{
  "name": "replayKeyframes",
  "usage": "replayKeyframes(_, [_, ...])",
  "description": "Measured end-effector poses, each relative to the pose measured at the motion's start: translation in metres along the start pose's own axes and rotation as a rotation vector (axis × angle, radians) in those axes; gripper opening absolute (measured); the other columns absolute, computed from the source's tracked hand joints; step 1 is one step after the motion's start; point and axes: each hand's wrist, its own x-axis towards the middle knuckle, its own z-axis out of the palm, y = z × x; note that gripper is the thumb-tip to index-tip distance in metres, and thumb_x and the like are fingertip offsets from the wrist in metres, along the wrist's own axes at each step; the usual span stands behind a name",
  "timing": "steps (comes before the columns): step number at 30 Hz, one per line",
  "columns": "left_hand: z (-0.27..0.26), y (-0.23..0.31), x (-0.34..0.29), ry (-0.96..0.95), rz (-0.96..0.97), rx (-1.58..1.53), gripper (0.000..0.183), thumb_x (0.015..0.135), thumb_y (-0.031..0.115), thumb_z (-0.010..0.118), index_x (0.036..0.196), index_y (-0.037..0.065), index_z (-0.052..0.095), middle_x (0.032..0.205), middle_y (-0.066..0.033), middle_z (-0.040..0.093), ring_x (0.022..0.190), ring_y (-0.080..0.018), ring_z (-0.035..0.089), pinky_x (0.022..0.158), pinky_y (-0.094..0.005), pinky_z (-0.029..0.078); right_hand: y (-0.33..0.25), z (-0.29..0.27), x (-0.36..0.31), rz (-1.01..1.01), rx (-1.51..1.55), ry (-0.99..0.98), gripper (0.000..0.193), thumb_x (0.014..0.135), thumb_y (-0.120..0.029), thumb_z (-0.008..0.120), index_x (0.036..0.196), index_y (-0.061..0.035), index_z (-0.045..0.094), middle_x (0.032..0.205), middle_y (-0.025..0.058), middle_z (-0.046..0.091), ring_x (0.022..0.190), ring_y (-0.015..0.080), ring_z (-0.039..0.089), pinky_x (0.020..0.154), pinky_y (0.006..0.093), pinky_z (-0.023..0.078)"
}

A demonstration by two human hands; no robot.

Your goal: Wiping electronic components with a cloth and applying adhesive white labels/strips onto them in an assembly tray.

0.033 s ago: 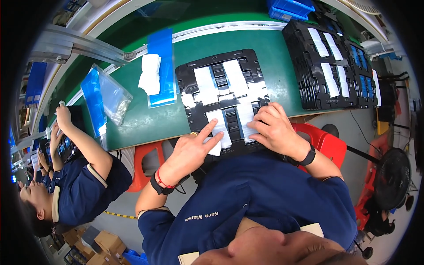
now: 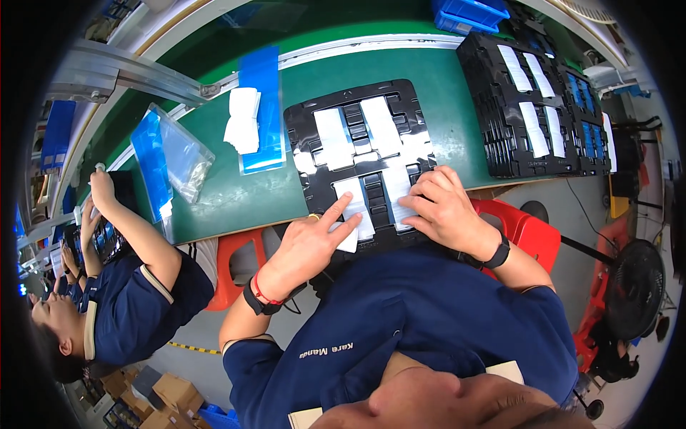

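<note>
A black plastic tray (image 2: 421,132) lies on the green tabletop in front of me, with white paper-like strips in its four-part layout. My left hand (image 2: 309,242) is open, its index and middle fingers spread over the near left white strip (image 2: 348,191). A white piece (image 2: 349,244) sticks out below those fingers past the tray's near edge. My right hand (image 2: 446,207) is open too; its bent, parted fingertips touch the near right white strip (image 2: 394,182). Bluish edges show beside the far left strip (image 2: 333,132) and the far right strip (image 2: 382,123).
Folded white strips (image 2: 244,118) rest on a blue plastic sheet (image 2: 269,79), left of the tray. Farther left is a clear bag (image 2: 187,159). Stacked black trays (image 2: 493,121) stand at right, blue bins (image 2: 470,16) behind. A co-worker (image 2: 136,300) works at left; a red stool (image 2: 525,232) is nearby.
</note>
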Motion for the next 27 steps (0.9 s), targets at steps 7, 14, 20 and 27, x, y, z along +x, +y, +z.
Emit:
replayKeyframes(7, [-0.002,0.001,0.001,-0.006,0.003,0.009,0.058,0.062,-0.008,0.059,0.115,0.015,0.065,0.136,-0.0121,0.049,0.058,-0.0179,0.059,0.059,-0.0315,0.05,-0.001,0.0,-0.001,0.082,-0.003,0.13,0.032,0.063,-0.015,0.079,0.091,-0.0073,0.066,0.083,0.0035,0.061,0.086,0.0231,0.055,0.084,0.0377,0.039])
replayKeyframes(14, [-0.002,0.0,0.001,-0.009,0.018,0.02,0.052,0.065,-0.003,0.059,0.114,0.013,0.065,0.133,-0.016,0.05,0.059,-0.018,0.06,0.064,-0.0318,0.05,-0.005,0.004,-0.002,0.202,-0.017,0.128,0.023,0.067,-0.011,0.077,0.087,-0.007,0.066,0.076,0.0035,0.062,0.081,0.0229,0.055,0.079,0.0352,0.039])
replayKeyframes(20, [-0.002,0.0,0.0,0.011,0.023,0.014,0.051,0.065,-0.003,0.059,0.113,0.012,0.065,0.132,-0.0157,0.051,0.058,-0.0172,0.06,0.062,-0.0313,0.05,-0.008,0.009,0.001,0.254,0.069,0.17,0.018,0.068,-0.009,0.075,0.082,-0.0069,0.064,0.071,0.0023,0.062,0.078,0.022,0.056,0.078,0.0348,0.038])
replayKeyframes(27, [-0.003,0.0,0.001,-0.005,0.022,0.024,0.051,0.065,-0.003,0.059,0.113,0.012,0.065,0.132,-0.0154,0.052,0.057,-0.0167,0.059,0.06,-0.0304,0.049,-0.01,0.014,0.002,0.281,0.083,0.193,0.015,0.069,-0.006,0.074,0.08,-0.0076,0.063,0.065,-0.0002,0.06,0.07,0.0198,0.054,0.075,0.0344,0.037])
